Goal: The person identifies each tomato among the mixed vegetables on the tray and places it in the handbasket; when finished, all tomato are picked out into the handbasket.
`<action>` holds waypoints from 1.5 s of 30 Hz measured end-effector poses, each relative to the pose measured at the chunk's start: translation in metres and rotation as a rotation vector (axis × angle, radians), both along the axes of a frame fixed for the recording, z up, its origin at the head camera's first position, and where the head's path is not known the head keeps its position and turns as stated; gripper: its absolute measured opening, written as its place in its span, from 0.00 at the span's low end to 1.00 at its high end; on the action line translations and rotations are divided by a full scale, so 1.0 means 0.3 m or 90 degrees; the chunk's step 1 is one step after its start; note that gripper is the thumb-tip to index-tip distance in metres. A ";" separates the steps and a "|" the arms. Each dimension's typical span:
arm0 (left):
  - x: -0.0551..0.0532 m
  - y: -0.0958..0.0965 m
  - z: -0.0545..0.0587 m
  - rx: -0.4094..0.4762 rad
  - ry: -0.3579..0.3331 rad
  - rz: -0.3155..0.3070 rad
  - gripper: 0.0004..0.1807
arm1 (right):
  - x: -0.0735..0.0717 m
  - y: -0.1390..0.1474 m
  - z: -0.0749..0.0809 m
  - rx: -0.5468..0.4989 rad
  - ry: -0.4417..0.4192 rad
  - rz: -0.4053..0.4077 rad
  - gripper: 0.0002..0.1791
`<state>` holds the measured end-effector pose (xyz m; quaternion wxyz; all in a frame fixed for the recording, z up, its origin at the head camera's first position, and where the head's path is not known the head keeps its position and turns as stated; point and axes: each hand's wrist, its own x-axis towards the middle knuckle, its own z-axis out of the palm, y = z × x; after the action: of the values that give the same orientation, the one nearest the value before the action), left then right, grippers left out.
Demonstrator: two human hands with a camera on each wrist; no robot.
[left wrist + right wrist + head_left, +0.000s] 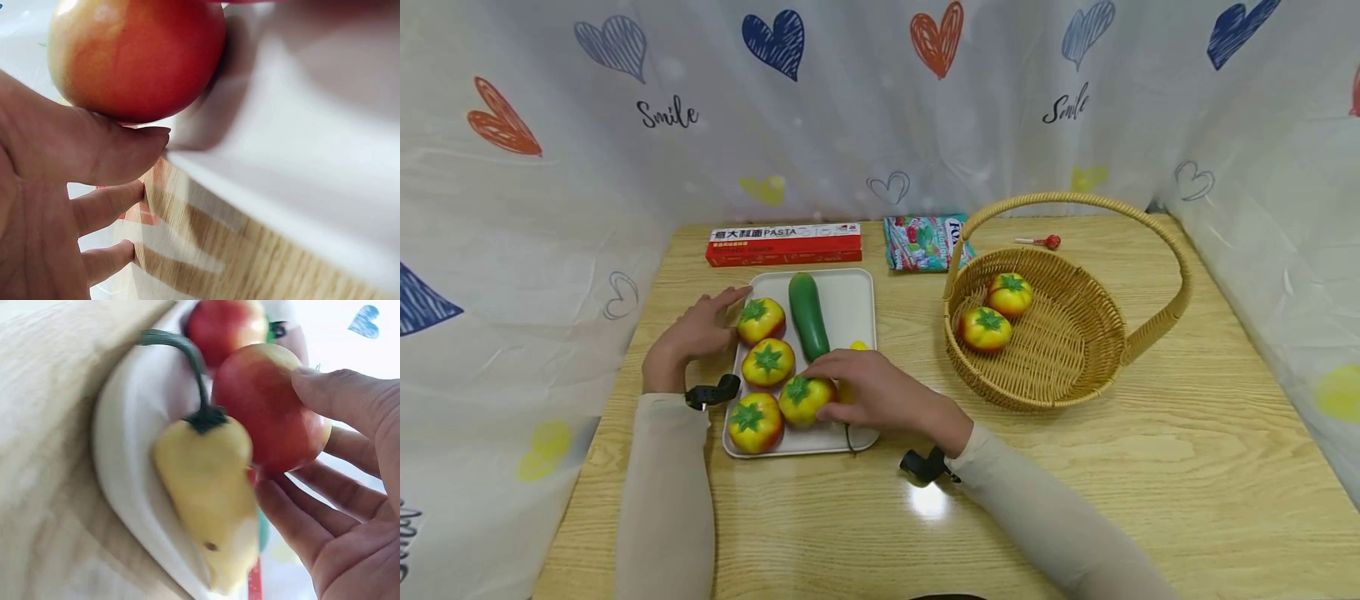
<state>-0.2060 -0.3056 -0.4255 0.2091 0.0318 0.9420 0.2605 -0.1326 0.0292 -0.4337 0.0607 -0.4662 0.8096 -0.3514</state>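
My right hand [876, 396] grips a yellow-and-red tomato [801, 403] with a green leafy top, thumb on one side and fingers on the other. It is over the front of a white tray [850, 287]. Beside it lies a yellow pepper [203, 475] with a curved green stem, mostly hidden under the hand in the head view. My left hand [696, 329] rests at the tray's left edge, fingers extended, thumb against the nearest tomato [140, 56]. Two more tomatoes, one mid-tray [768, 362] and one at the front-left corner [756, 423], share the tray with a green cucumber [808, 317].
A wicker basket [1108, 329] with a tall handle stands to the right, holding two tomatoes [986, 329]. Along the back lie a red pasta box [784, 246], a teal candy bag [921, 243] and a red lollipop [1051, 242]. Printed curtains enclose the wooden table [1187, 467].
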 end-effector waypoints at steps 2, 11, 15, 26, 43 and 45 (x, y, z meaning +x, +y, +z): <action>0.001 0.000 -0.001 0.002 -0.002 0.002 0.48 | 0.002 0.021 0.020 -0.019 -0.022 -0.007 0.26; 0.004 0.004 -0.001 -0.001 -0.005 0.004 0.48 | 0.044 0.203 0.098 -0.112 -0.073 -0.071 0.28; 0.001 0.004 -0.001 -0.001 -0.003 0.001 0.48 | 0.078 0.322 0.130 -0.129 -0.069 -0.122 0.30; 0.000 0.000 -0.006 -0.001 -0.010 0.006 0.48 | 0.138 0.698 0.172 -0.131 -0.075 -0.275 0.33; -0.003 -0.001 -0.009 0.005 -0.009 0.014 0.48 | 0.060 0.743 0.114 0.046 -0.070 -0.329 0.24; -0.003 0.000 -0.006 0.006 -0.010 0.014 0.48 | 0.049 0.728 0.108 0.042 -0.074 -0.333 0.24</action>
<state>-0.2069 -0.3055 -0.4275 0.2133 0.0202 0.9394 0.2677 -0.1180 0.2476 -0.4013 0.0293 -0.2181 0.9087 -0.3548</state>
